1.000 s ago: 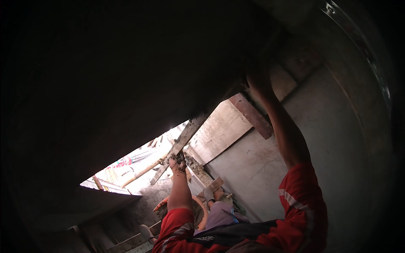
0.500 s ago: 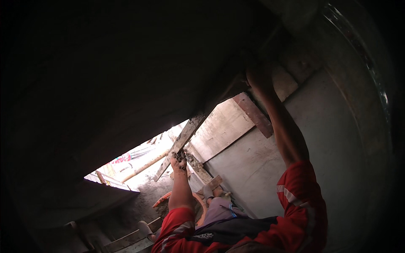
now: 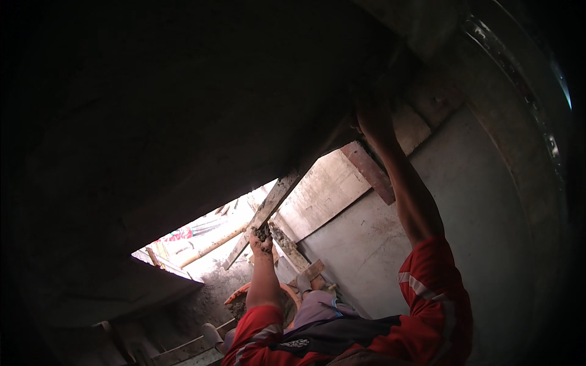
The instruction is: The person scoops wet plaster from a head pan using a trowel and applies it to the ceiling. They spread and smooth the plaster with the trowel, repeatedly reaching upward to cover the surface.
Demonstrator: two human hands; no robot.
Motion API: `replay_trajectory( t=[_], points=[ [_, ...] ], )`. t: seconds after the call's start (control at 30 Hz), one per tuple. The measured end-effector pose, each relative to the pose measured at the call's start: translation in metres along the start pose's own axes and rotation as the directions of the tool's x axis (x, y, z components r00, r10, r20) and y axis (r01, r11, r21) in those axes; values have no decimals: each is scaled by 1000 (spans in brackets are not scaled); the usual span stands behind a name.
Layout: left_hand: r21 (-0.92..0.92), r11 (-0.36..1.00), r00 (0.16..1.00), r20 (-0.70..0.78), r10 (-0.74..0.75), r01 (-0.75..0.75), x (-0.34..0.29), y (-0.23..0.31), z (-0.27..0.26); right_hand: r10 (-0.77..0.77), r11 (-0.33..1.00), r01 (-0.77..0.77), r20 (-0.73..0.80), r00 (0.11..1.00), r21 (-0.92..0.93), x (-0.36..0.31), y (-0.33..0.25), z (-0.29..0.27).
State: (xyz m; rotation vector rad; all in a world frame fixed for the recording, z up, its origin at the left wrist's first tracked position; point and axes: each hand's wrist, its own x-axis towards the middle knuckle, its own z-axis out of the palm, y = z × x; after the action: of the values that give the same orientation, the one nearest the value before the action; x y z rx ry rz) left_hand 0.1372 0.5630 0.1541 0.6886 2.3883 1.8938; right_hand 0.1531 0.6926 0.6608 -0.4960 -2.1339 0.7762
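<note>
My left hand (image 3: 261, 242) is raised, its fingers curled around a wet grey lump of mortar (image 3: 262, 232). Mortar is smeared on the skin too. Right behind this hand a long wooden plank (image 3: 273, 204) slants up to the edge of the dark overhead surface (image 3: 201, 152). On the other side, my right arm stretches high, and my right hand (image 3: 371, 119) is up at that surface in deep shadow. Its fingers are too dark to make out, and so is anything in them. A reddish-brown board (image 3: 370, 172) hangs beside the right forearm.
Below my left forearm stands an orange tub (image 3: 238, 294) holding grey mix. A grey wall panel (image 3: 366, 244) rises on the right. Wood pieces (image 3: 312, 272) lie near my feet, and a timber rail (image 3: 189, 352) runs at lower left. Bright daylight enters through an opening with a pole (image 3: 213, 246).
The view has shifted slightly, so most of the scene sits a little lower. Both hands keep nearly the same places, the left still with the mortar.
</note>
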Motion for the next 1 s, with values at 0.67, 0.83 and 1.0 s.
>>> replay_trajectory(
  t=[0.67,0.83,1.0],
  points=[
    [-285,902,942,19,-334,326,-10,-23,-4,-179,983,182,93,979,-30,-1,23,7],
    [90,971,968,104,-229,220,-4,38,-60,-97,995,96,65,993,16,-20,1,21],
    [-84,968,972,27,-235,236,-6,-71,-23,-42,992,28,110,993,122,-19,-13,16]
  ],
)
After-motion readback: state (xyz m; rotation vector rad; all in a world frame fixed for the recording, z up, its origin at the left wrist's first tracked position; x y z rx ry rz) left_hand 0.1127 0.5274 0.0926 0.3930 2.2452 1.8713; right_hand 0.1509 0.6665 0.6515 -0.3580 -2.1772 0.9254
